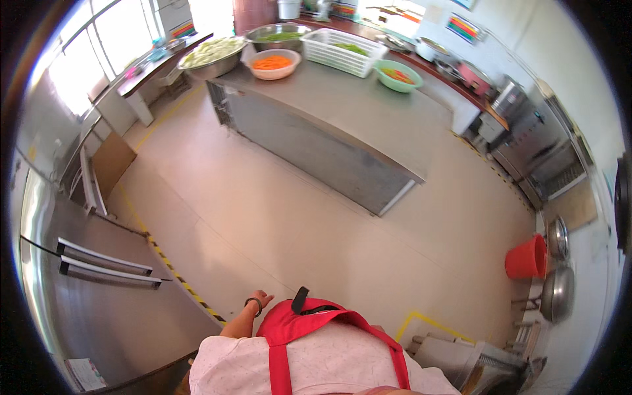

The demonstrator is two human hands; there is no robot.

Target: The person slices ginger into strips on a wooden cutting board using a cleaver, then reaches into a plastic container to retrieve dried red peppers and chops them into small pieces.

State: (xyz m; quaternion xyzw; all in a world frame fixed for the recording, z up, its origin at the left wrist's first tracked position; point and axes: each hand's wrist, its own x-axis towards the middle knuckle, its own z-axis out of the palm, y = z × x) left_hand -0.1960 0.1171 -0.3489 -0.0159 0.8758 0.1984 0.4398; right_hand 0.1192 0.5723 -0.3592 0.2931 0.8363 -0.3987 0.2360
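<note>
My left hand (262, 297), with a dark band at the wrist, hangs beside the red apron (296, 321); its fingers are loosely bent and nothing shows in it. My right hand is out of view behind my body. Ahead stands a stainless-steel worktable (335, 103). On its far end are a steel basin (212, 69) of pale cut vegetables and a steel basin (264, 47) with green ones. Nearer sits a light plastic bowl (276, 74) of orange strips. A white plastic basket (340, 61) holds green pieces, and a green bowl (399, 85) holds red and green pieces.
To the left is a steel refrigerator (108, 306) with long handles, behind black-and-yellow floor tape (182, 281). A red bucket (526, 259) and a steel basin (558, 295) stand by the right wall. A steel appliance (538, 143) is farther along. Tiled floor (276, 227) surrounds the worktable.
</note>
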